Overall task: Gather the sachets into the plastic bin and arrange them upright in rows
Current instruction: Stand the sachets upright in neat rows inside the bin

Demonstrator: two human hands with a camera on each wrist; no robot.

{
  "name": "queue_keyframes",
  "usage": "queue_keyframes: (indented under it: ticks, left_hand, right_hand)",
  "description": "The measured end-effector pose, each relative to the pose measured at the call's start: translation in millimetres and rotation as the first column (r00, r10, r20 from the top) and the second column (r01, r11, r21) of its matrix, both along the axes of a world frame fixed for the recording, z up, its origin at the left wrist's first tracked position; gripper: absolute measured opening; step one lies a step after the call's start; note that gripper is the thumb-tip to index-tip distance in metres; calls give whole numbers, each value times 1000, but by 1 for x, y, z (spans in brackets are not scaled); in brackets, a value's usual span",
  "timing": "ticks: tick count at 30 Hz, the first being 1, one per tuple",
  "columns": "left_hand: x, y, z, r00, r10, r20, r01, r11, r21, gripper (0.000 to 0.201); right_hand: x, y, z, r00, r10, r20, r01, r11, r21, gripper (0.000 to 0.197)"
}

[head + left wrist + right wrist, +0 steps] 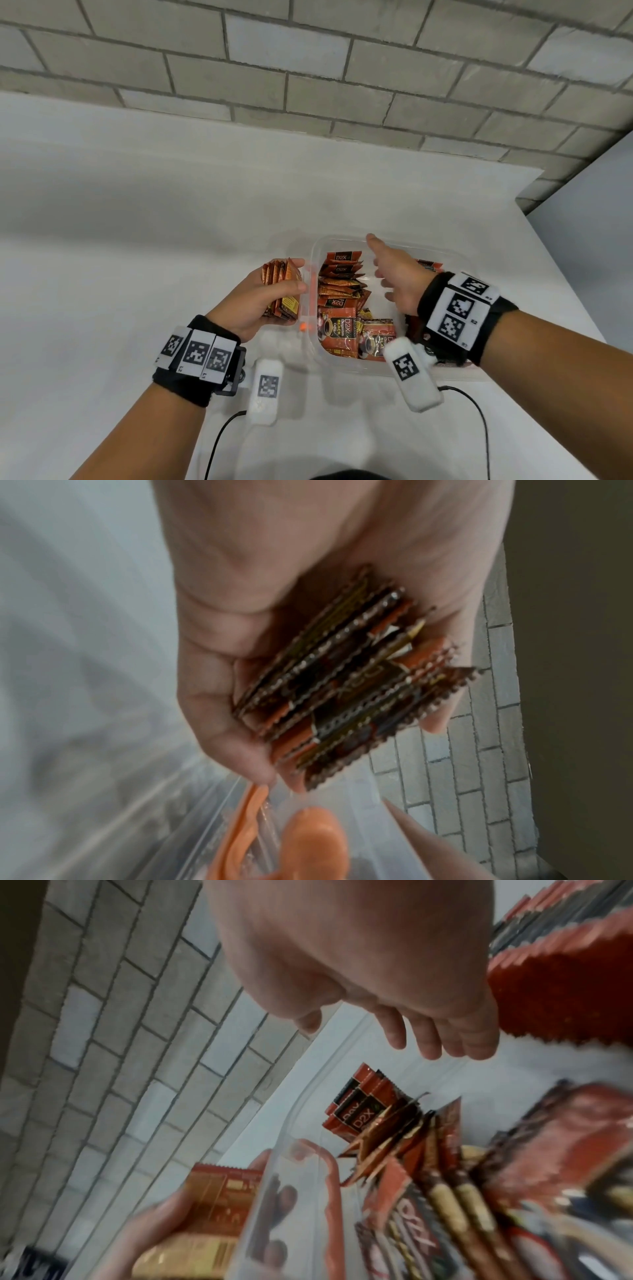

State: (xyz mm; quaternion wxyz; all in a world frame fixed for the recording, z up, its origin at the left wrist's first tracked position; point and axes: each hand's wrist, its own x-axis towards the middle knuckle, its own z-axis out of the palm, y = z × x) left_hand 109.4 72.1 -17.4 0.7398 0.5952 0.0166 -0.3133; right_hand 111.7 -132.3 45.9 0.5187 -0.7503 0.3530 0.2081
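The white bench [137, 240] carries a clear rectangular plastic bin [317, 346] with an orange latch [240, 831], near the bench's front edge. Only the right wrist view shows a red upright sachet row [565, 988]. The right hand [399, 274], fingers spread, hovers over the bin. The left hand [255, 305] grips an orange-brown sachet stack [346, 680] just outside the bin's left wall.

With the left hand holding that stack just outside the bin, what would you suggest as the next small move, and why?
Probably carry the stack of sachets over the clear bin's left wall and stand it in the bare gap beside the upright row. The left hand grips it outside that wall, and the right hand hangs open over the gap, holding nothing.
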Motion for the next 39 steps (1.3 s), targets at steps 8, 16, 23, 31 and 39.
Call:
queue_keyframes:
  ticks: [8,16,23,31,39]
  left_hand:
    - [0,0,-1,1000,4,8,-4,1000,0,52]
    - [-4,-3,-1,999,43,3,-43,999,-12,50]
    - [-5,-4,-1,999,42,10,-42,999,-6,55]
    - [-4,-4,0,999,44,14,-44,999,-15,47]
    - [-3,-4,2,999,34,30,-33,999,-29,55]
  right_hand:
    - [-30,-18,-11,971,130,-201,-135,991,-8,77]
    - [-29,-5,-20,927,244,-284,-231,970,81,87]
    - [-14,-9,-5,978,134,-163,-139,990,-20,82]
    - [4,14,-12,992,115,-57,-113,993,47,81]
    - [1,-3,-12,993,108,-46,-106,994,37,74]
